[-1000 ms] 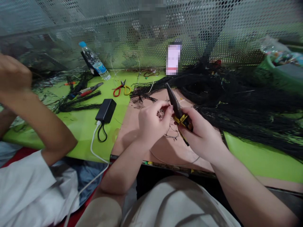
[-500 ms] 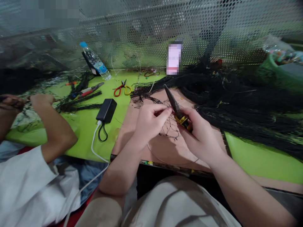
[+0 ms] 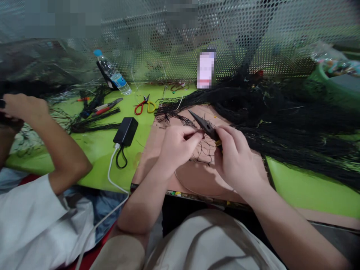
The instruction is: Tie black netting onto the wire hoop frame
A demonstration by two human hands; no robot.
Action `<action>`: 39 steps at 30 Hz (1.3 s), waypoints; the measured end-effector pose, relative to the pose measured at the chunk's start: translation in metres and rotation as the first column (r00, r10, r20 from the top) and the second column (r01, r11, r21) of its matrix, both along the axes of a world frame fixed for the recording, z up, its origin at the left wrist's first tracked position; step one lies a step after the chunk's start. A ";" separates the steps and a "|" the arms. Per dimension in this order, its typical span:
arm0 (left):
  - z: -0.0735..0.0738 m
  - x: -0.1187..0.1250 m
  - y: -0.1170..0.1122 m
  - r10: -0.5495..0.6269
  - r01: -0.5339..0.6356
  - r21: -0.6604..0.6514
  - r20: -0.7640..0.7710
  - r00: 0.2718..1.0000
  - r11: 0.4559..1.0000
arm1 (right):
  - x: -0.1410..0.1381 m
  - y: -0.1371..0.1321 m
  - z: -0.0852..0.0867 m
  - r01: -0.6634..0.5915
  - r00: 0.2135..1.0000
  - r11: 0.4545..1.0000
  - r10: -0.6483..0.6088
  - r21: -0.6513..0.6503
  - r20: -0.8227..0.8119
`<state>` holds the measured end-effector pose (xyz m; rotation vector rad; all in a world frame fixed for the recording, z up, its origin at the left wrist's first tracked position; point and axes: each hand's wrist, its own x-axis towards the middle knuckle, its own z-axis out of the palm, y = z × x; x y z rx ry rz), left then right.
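The right hand (image 3: 234, 161) grips pliers (image 3: 203, 123), handles mostly hidden, over the board's (image 3: 213, 183) middle. The left hand (image 3: 177, 148) pinches black net (image 3: 203, 153), the gripped bit too small to discern. Black strands (image 3: 289, 123) bury the board's far right corner; scissors (image 3: 138, 109) lie off its far left corner, on a green table (image 3: 309, 183) before a perforated screen (image 3: 182, 41).

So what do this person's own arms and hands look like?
The left hand and right hand are bare human hands: no gloves, rings or watch show. The forearms are uncovered too, with no markings or attached cables visible. Pale beige-grey cloth by the left one looks like a short sleeve; no right sleeve is in view.
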<state>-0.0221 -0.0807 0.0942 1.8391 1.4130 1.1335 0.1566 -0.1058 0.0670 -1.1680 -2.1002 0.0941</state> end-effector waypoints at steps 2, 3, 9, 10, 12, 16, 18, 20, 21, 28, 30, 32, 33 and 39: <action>0.000 0.001 -0.002 -0.008 0.009 0.032 -0.036 0.999 0.999 | 0.001 0.001 -0.001 0.002 1.000 1.000 -0.002 0.030 0.008; 0.000 0.003 -0.003 0.001 0.004 0.064 -0.072 0.997 0.998 | 0.002 0.002 0.000 0.000 1.000 1.000 0.000 0.018 -0.001; -0.010 0.011 -0.006 0.282 -0.079 0.508 -0.335 0.899 0.858 | 0.009 0.008 0.009 -0.131 0.981 0.940 0.076 -0.316 -0.181; -0.013 0.011 -0.005 0.315 -0.061 0.571 -0.357 0.879 0.818 | 0.009 0.009 0.010 -0.151 0.974 0.923 0.079 -0.353 -0.212; -0.017 0.010 -0.004 0.355 0.009 0.660 -0.415 0.838 0.751 | 0.010 0.010 0.012 -0.165 0.966 0.908 0.069 -0.385 -0.250; -0.020 0.008 -0.001 0.375 0.110 0.689 -0.513 0.772 0.717 | 0.009 0.011 0.014 -0.146 0.968 0.912 0.051 -0.384 -0.247; -0.018 0.008 0.000 0.357 0.112 0.652 -0.542 0.761 0.750 | 0.008 0.011 0.014 -0.151 0.967 0.909 0.055 -0.389 -0.248; -0.014 0.009 0.000 0.339 0.125 0.619 -0.575 0.744 0.775 | 0.009 0.011 0.014 -0.154 0.967 0.907 0.057 -0.393 -0.247; -0.011 0.009 0.000 0.330 0.141 0.606 -0.597 0.731 0.783 | 0.010 0.011 0.015 -0.151 0.968 0.907 0.055 -0.392 -0.244; -0.005 0.009 0.004 0.277 0.151 0.553 -0.612 0.741 0.819 | 0.012 0.011 0.020 -0.162 0.965 0.914 0.068 -0.371 -0.254; -0.012 0.014 0.008 0.331 0.063 0.578 -0.550 0.767 0.814 | 0.008 0.011 0.019 -0.147 0.965 0.923 0.056 -0.355 -0.255; -0.018 0.021 0.012 0.376 -0.030 0.592 -0.471 0.798 0.806 | 0.003 0.013 0.013 -0.095 0.971 0.946 0.020 -0.310 -0.239; -0.021 0.025 0.014 0.387 -0.071 0.588 -0.433 0.814 0.806 | 0.000 0.013 0.009 -0.061 0.975 0.958 -0.003 -0.280 -0.222; -0.020 0.036 0.018 0.357 -0.199 0.465 -0.281 0.891 0.863 | -0.010 0.016 -0.009 0.054 0.987 0.981 -0.081 -0.188 -0.137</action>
